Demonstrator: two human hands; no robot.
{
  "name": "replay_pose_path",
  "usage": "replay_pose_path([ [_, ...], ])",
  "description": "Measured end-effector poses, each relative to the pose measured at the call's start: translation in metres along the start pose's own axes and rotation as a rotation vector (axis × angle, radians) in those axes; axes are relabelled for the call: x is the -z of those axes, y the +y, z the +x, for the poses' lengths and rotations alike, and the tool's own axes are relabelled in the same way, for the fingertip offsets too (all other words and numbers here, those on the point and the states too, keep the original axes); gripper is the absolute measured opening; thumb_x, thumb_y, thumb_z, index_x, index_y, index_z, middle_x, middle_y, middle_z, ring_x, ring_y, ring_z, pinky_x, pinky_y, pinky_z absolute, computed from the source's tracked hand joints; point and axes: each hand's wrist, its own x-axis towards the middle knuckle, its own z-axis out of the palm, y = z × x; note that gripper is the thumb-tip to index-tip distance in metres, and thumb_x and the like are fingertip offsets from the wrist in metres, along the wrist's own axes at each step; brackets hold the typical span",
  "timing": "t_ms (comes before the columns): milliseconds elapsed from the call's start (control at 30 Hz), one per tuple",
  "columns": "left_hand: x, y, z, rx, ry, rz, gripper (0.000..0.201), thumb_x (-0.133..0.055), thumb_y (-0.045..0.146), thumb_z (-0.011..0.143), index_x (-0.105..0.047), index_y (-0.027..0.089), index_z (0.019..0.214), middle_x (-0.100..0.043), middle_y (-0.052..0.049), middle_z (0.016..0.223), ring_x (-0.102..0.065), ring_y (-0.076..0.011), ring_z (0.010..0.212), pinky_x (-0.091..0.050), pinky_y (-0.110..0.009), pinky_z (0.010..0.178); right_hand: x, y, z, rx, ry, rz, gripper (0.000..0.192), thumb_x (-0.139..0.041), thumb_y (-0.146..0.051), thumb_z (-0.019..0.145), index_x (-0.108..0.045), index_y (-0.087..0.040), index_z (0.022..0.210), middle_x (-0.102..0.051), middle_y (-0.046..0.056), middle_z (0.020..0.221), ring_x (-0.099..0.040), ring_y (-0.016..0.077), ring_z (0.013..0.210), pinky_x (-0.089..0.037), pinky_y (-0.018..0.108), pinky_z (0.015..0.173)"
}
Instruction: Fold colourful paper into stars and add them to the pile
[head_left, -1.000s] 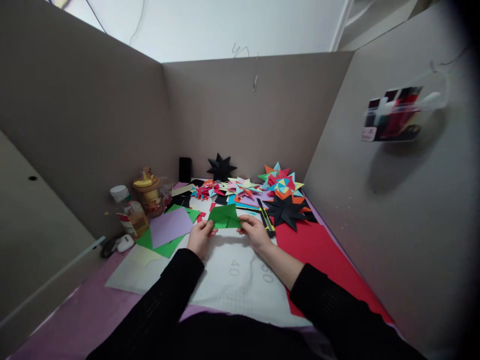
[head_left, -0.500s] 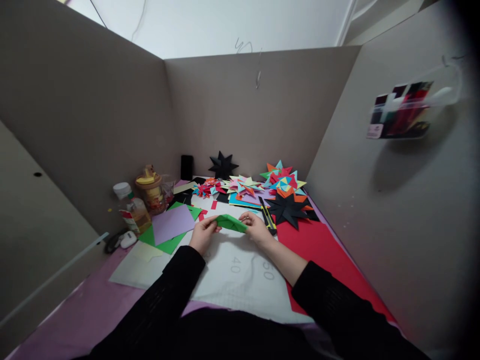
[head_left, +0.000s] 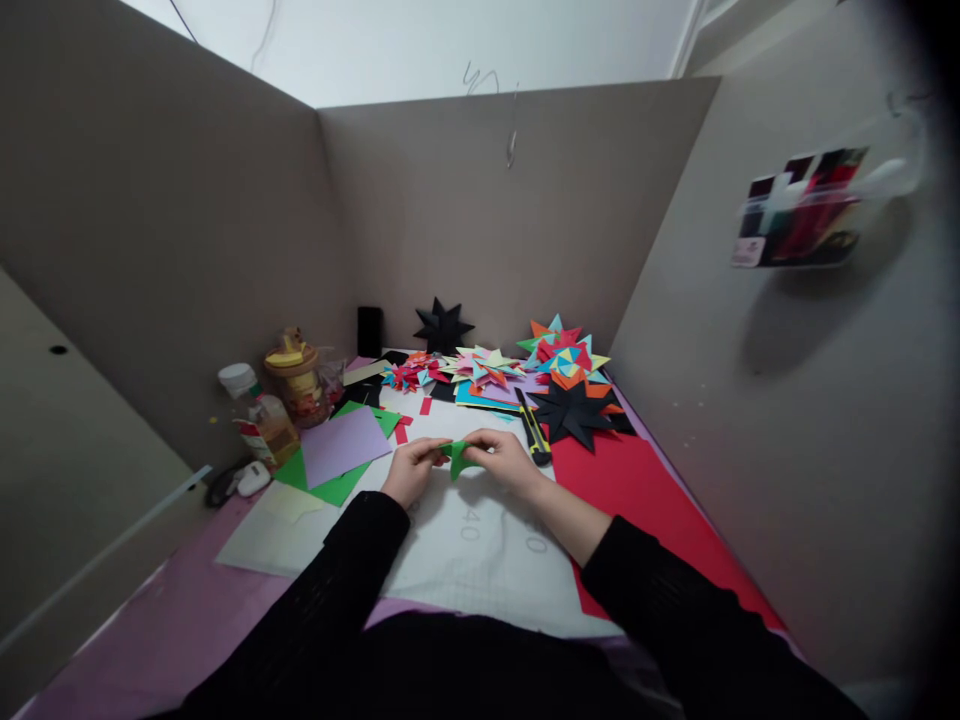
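A small piece of folded green paper (head_left: 457, 460) is held above the white mat, pinched between both hands. My left hand (head_left: 412, 470) grips its left side, fingers and thumb closed. On the other side my right hand (head_left: 499, 458) pinches the paper too, with its fingers close to the left ones. One green point hangs down between the hands; much of the rest is covered by fingers. Just beyond my right hand lies a yellow and black utility knife (head_left: 533, 430).
Folded paper stars (head_left: 484, 367) and a black star (head_left: 576, 411) lie at the back and right. Red paper (head_left: 637, 490) covers the right side. Lilac paper (head_left: 345, 447), a bottle (head_left: 266, 425) and a lidded cup (head_left: 300, 385) stand or lie left. Grey partitions (head_left: 480, 210) enclose the table.
My hands have come closer together, the right one moving left. The green paper, earlier stretched out lengthwise between them, now shows as a smaller bent shape with a point downward.
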Motion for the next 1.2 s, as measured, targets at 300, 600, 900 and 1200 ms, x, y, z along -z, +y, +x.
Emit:
replay_pose_path([
  [300, -0.002, 0.001, -0.001, 0.043, -0.009, -0.034, 0.028, -0.06, 0.031, 0.078, -0.072, 0.015, 0.098, -0.071, -0.009, 0.087, -0.065, -0.0168, 0.072, -0.053, -0.03, 0.071, 0.005, 0.004, 0.002, 0.002, 0.029, 0.059, 0.021, -0.059, -0.032, 0.075, -0.072, -0.018, 0.083, -0.071, 0.005, 0.081, -0.064, 0.0191, 0.075, -0.049, 0.032, 0.072],
  [600, 0.0, 0.016, -0.005, 0.112, -0.104, -0.075, 0.04, -0.057, 0.048, 0.08, -0.074, 0.014, 0.093, -0.069, -0.014, 0.104, -0.063, -0.0243, 0.096, -0.053, -0.032, 0.077, 0.006, -0.002, 0.002, 0.179, 0.007, -0.201, 0.016, -0.056, -0.025, 0.08, -0.071, -0.021, 0.08, -0.069, 0.004, 0.079, -0.062, 0.0177, 0.075, -0.046, 0.029, 0.072],
  [900, -0.008, 0.015, -0.012, -0.117, 0.061, 0.143, 0.021, -0.061, 0.025, 0.075, -0.074, 0.021, 0.091, -0.074, -0.006, 0.088, -0.066, -0.0192, 0.078, -0.052, -0.03, 0.073, 0.002, -0.003, 0.004, 0.082, -0.054, -0.179, 0.019, -0.053, -0.021, 0.078, -0.071, -0.02, 0.082, -0.07, 0.003, 0.078, -0.061, 0.0163, 0.073, -0.046, 0.027, 0.068],
  [1200, -0.014, 0.012, -0.015, -0.304, 0.177, 0.306, 0.014, -0.059, 0.022, 0.081, -0.071, 0.021, 0.085, -0.071, -0.005, 0.08, -0.065, -0.0174, 0.073, -0.05, -0.028, 0.07, -0.004, 0.004, 0.005, -0.103, -0.068, 0.11, 0.018, -0.063, -0.033, 0.07, -0.069, -0.016, 0.075, -0.066, 0.001, 0.066, -0.057, 0.0127, 0.059, -0.043, 0.022, 0.055],
])
